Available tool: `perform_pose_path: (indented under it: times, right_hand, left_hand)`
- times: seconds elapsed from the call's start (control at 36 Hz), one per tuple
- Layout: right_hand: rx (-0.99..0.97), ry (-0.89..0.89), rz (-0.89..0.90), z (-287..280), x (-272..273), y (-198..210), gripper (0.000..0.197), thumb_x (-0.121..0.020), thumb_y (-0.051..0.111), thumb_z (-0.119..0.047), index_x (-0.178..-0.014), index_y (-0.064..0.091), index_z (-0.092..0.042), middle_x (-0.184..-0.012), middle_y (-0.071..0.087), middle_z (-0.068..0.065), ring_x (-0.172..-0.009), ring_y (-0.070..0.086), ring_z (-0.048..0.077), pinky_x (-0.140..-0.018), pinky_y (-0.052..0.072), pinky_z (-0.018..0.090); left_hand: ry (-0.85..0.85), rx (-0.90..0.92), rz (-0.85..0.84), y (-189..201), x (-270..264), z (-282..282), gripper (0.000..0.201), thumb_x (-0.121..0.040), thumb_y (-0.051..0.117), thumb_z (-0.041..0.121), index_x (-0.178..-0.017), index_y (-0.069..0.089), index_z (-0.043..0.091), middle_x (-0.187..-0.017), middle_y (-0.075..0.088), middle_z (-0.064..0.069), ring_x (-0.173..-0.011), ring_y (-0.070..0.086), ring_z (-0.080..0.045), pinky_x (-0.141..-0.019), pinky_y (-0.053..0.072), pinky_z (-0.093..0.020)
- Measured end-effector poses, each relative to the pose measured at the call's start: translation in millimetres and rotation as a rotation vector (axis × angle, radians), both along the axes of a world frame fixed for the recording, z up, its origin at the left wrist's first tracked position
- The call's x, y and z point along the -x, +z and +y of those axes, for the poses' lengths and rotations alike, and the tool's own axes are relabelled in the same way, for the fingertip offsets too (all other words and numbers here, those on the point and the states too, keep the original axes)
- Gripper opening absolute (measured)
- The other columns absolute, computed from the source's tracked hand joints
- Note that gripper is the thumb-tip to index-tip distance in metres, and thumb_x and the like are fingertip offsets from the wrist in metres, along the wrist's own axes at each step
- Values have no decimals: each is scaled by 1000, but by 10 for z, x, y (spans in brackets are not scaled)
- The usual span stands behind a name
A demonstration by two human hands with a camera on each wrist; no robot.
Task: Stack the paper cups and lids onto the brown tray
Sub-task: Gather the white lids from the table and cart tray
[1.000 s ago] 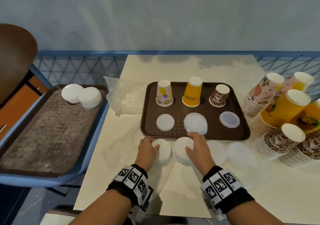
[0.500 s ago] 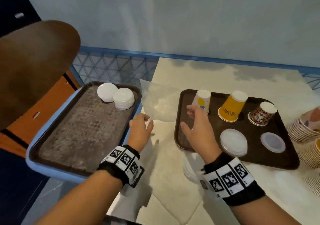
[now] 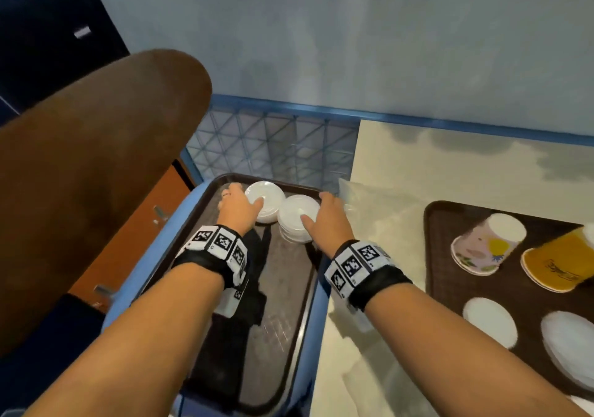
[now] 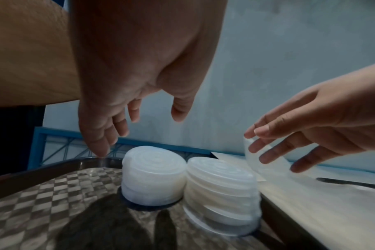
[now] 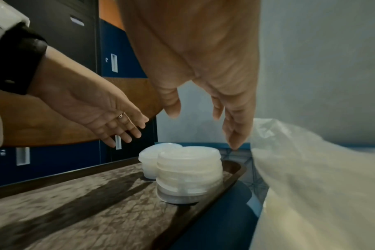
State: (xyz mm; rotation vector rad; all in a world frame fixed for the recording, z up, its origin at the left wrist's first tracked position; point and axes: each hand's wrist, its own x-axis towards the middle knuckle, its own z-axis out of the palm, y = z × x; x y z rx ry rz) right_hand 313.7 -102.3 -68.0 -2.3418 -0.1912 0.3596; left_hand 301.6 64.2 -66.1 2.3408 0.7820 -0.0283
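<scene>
Two stacks of white lids stand side by side at the far end of a dark tray (image 3: 283,304) to the left of the table. My left hand (image 3: 239,208) hovers with spread fingers over the left lid stack (image 3: 266,203) (image 4: 153,174). My right hand (image 3: 324,216) hovers the same way over the right lid stack (image 3: 297,220) (image 5: 189,170). Both wrist views show a gap between fingers and lids; neither hand holds anything. On the table to the right lies the brown tray (image 3: 440,275) with an upside-down floral cup (image 3: 485,243), a yellow cup (image 3: 559,262) and white lids (image 3: 490,322).
The dark tray rests on a blue frame (image 3: 151,275). A crumpled clear plastic bag (image 3: 369,204) lies on the table edge right beside my right hand. A large brown rounded board (image 3: 96,175) rises at the left, and a blue mesh rail (image 3: 273,146) runs behind.
Both hands left the lids at the table's front edge and swung left to the two lid stacks on the dark tray. The head view turned left with them.
</scene>
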Motion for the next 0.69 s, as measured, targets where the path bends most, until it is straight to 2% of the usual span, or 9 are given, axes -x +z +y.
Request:
perform_pose_path:
  times: [0.19,0.28,0.36,0.47,0.58,0.64,0.69]
  right_hand:
    - [127,-16,95,252,-222,-289,66,-87,61,-32,-137,29,-5,-139,38,20,-128,40,35,-107,33,39]
    - [156,-22,150,255,-301,-357,72,-81,68,-34,-135,30,-6,-135,43,20,-124,44,35,-102,38,39]
    - [214,8,178,250,-373,-363,78,-77,72,-36,-135,29,-7,-134,45,20,-123,46,34,-99,39,37]
    - [301,45,167,257,-428,-366,87,-72,75,-44,-136,30,-5,-134,45,19,-124,45,31,-101,38,35]
    - [390,92,188,250,-428,-337,98,-68,74,-55,-138,31,-2,-137,43,20,-126,43,30,-104,39,34]
    - [374,98,227,236,-406,-319,99,-67,74,-56,-139,31,-3,-138,38,19,-124,45,30,-103,39,34]
    - [314,78,252,209,-364,-308,100,-66,77,-52,-139,29,-5,-138,34,18,-123,46,29,-103,39,34]
  left_hand:
    - [-35,161,81,-227,-363,222,81,-88,60,35,-147,15,2,-153,25,-21,-142,23,-33,-117,22,-42]
    - [-43,233,87,-351,-427,238,78,-85,63,37,-143,25,0,-146,38,-20,-135,35,-35,-113,28,-43]
    - [-46,188,84,-446,-436,229,73,-79,71,35,-133,35,2,-136,49,-18,-128,43,-35,-109,34,-44]
    - [-21,167,69,-485,-457,269,73,-72,78,32,-127,39,3,-131,51,-17,-123,48,-32,-101,38,-38]
    - [6,255,116,-441,-459,314,77,-71,80,24,-131,35,5,-132,50,-14,-123,48,-29,-100,39,-36]
    - [3,288,140,-407,-437,333,79,-70,80,22,-133,37,3,-130,52,-13,-121,50,-28,-98,41,-35]
    - [-24,301,169,-354,-398,334,75,-68,82,26,-129,45,2,-128,57,-13,-117,54,-27,-91,44,-32]
